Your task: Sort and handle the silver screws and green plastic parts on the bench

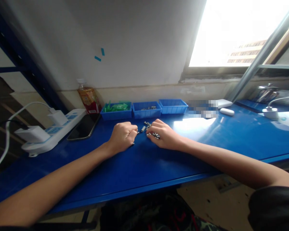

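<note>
Small silvery metal cylinders (143, 129) lie in a loose pile on the blue table, between my two hands. My left hand (123, 136) is closed in a fist to the left of the pile. Bits of metal show at its edge, and the rest of what it holds is hidden. Over the right side of the pile, my right hand (164, 134) has its fingers curled round several of the cylinders. Behind the hands stand three blue bins: one with green plastic pieces (117, 107), a middle bin (146, 113) with small metal parts, and a right bin (173, 109).
On the left, a white power strip (39, 146) with plugged-in chargers and a dark phone (84, 126) lie near a drink bottle (88, 98). A white case (227, 111) lies at the right rear. A metal pot (266, 93) stands farther right, past a slanted post (251, 69).
</note>
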`<state>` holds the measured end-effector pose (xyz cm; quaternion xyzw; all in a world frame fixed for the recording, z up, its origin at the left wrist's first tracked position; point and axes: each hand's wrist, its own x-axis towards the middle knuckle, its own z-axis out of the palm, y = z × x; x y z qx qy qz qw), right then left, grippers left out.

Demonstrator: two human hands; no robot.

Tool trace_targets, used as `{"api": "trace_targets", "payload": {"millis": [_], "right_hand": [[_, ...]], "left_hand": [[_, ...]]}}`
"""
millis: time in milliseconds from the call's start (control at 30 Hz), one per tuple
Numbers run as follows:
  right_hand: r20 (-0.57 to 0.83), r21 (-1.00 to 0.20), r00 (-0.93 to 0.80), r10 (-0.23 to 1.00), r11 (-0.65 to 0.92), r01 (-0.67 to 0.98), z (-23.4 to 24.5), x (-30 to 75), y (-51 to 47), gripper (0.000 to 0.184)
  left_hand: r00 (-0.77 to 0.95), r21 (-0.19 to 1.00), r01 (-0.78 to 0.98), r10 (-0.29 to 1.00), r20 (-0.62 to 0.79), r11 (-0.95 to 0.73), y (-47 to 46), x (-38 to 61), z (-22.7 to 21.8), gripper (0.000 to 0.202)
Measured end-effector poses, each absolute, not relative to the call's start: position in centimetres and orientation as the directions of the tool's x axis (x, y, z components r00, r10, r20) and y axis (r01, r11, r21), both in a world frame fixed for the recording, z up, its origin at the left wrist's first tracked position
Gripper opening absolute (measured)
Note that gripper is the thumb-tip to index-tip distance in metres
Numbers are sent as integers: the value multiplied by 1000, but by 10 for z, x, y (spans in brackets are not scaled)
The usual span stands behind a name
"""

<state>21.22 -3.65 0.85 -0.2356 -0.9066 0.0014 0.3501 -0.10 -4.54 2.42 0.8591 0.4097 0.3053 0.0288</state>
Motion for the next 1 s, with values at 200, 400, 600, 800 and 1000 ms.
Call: {"api": "trace_targets", "payload": {"millis": [200, 400, 600, 800, 1000], "right_hand": [[787, -213, -491, 373, 912, 351, 23, 215, -46, 12], [799, -182, -494, 343, 921, 346, 26, 216, -49, 10], [775, -191, -526, 349, 924, 332, 23, 217, -47, 10], [788, -169, -516, 335, 924, 342, 23, 216, -48, 10], [782, -153, -522, 339, 918, 367, 21, 216, -46, 15]], "left_hand": [[449, 678, 491, 826, 340, -547, -69, 21, 23, 22], [467, 792, 403, 847, 253, -459, -74, 27, 20, 11], [452, 695, 474, 827, 334, -540, -73, 27, 16, 23], [401, 587, 564, 814, 421, -581, -70, 26, 10, 26], [375, 516, 598, 783, 497, -614, -70, 25, 8, 25]]}}
